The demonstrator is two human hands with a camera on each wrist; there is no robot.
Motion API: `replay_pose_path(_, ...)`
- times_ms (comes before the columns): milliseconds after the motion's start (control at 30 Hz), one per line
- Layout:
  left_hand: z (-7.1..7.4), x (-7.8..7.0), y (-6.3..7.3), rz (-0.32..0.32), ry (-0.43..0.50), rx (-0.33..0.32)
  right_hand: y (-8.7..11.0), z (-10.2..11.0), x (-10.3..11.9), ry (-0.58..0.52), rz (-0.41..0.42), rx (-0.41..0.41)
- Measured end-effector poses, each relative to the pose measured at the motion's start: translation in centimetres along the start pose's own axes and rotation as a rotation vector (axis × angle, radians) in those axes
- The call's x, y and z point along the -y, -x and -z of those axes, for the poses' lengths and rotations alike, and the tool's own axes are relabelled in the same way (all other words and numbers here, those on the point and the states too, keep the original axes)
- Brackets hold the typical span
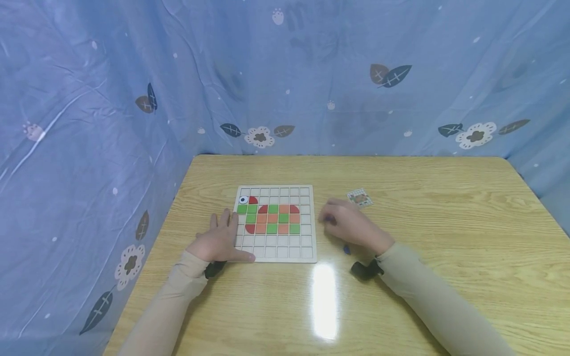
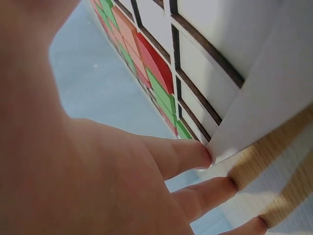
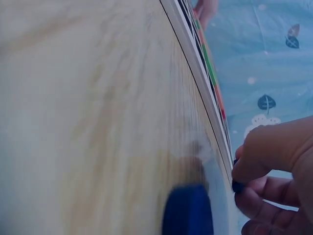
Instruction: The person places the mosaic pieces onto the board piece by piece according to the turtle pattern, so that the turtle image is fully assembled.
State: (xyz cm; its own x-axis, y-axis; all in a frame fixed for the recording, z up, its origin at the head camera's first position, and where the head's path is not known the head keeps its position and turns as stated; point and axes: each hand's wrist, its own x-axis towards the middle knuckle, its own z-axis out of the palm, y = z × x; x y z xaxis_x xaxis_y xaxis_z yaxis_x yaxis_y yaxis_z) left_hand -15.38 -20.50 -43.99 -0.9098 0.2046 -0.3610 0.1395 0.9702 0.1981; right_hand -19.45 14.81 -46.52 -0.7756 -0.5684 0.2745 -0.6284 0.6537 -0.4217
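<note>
A white grid board [image 1: 283, 252] lies on the table, with green, orange and red pieces and a round eye piece [image 1: 243, 200] set in its cells. My left hand [image 1: 217, 241] rests along the board's left edge, fingers spread and thumb over the near corner; in the left wrist view a fingertip [image 2: 203, 154] touches the edge. To the right of the board, my right hand [image 1: 354, 227] pinches a small dark blue piece [image 3: 237, 186] between thumb and fingers, mostly hidden by them. A second blue piece [image 1: 346, 249] lies on the table under the right wrist.
A small picture card [image 1: 359, 197] with a grid pattern lies beyond the right hand. Blue patterned cloth [image 1: 329, 74] hangs behind and to the left of the wooden table [image 1: 445, 222]. A bright reflection shows on the tabletop in front of the board.
</note>
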Motion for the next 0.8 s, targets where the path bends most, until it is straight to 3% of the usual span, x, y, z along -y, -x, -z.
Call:
replay_pose_path(333,-0.1,0.2,-0.1,-0.003,-0.005,-0.013,-2.8,-0.6,1.7,-0.051,-0.031,0.098)
replay_pose_path(567,0.0,0.0,-0.1,0.001,-0.014,-0.013,-4.1,-1.6,1.8,-0.057,0.019,0.109)
replay_pose_path(800,0.0,0.1,-0.1,0.001,-0.009,-0.013,-4.5,-2.1,1.9,-0.043,0.017,0.112)
